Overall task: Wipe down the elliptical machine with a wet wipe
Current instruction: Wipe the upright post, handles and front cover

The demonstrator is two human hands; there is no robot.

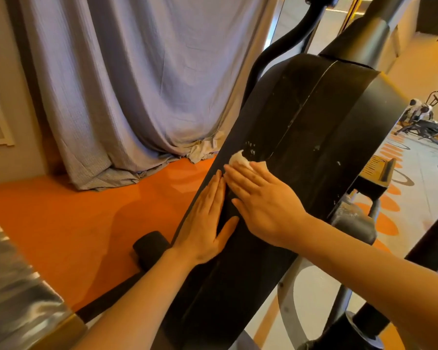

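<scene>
Two flat hands are laid on the black housing (314,117): left hand (205,221) bare, right hand (261,200) pressing the wipe (239,159) under straight fingers.

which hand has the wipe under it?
The right hand: its straight fingers press the white wet wipe onto the black housing. The left hand lies flat on bare housing, no wipe.

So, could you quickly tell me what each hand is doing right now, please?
Left hand: open, fingers straight, resting flat on the black housing, holding nothing.
Right hand: open, straight fingers pressing the white wipe against the housing.
</scene>
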